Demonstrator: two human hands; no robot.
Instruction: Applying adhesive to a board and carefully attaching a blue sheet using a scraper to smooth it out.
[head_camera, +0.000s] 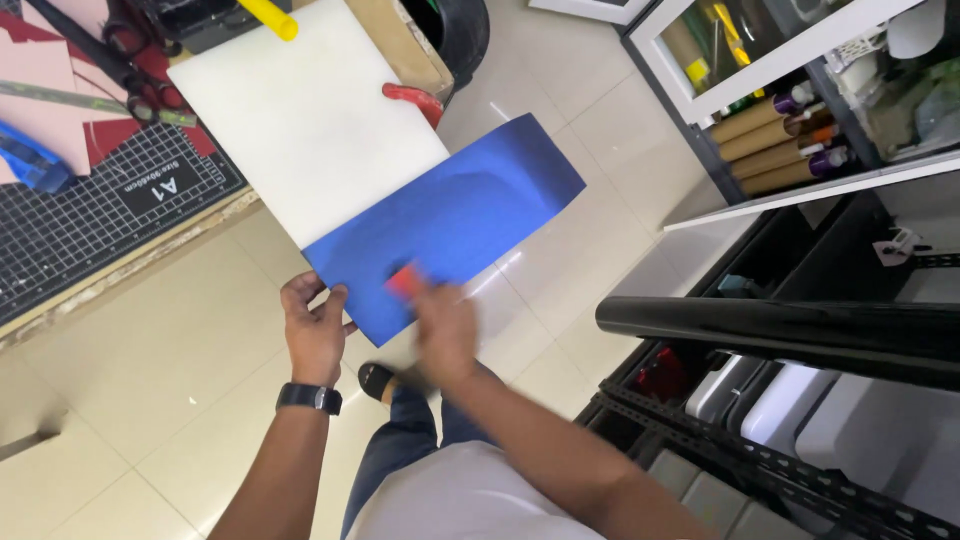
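Observation:
A glossy blue sheet (450, 225) hangs off the table edge, joined to a white sheet (300, 110) that lies on the table. My left hand (315, 325) grips the blue sheet's lower left corner; a black watch is on that wrist. My right hand (440, 325) is blurred and presses a small red tool (403, 281) against the blue sheet near its lower edge.
A black cutting mat (100, 215) with scissors (130, 60), pink and red paper and a yellow tube (268, 17) lies on the table. A red clamp (412, 98) sits at the table's right edge. Metal shelving with rolls (780, 140) and a black roll (780, 325) stands at right.

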